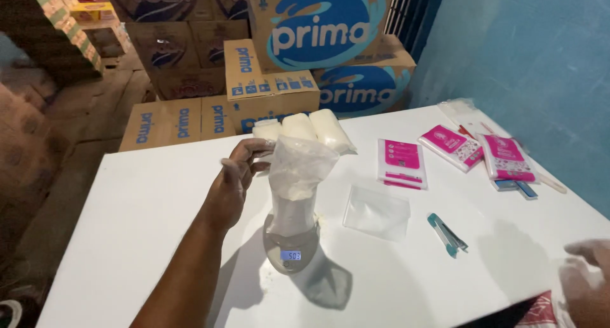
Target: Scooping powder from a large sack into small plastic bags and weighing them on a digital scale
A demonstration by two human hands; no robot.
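Your left hand (234, 179) is closed around the gathered top of a clear plastic bag (295, 175) partly filled with white powder, pinching it between thumb and fingers. The bag stands upright on a small digital scale (289, 255) near the middle of the white surface (140, 220), and the scale's display is lit. Your right hand (588, 274) is at the lower right edge of the view, blurred, with fingers spread open and nothing in it.

Just behind the bag, at the far edge of the surface, three filled white bags (305, 128) lie side by side. To the right of the scale lies an empty clear bag (376, 212), flat, and beside that a teal clip-like tool (447, 234). Further back on the right are three pink packets (454, 151), set near one another. Cardboard boxes (273, 80) with blue print are stacked on the floor behind the surface.
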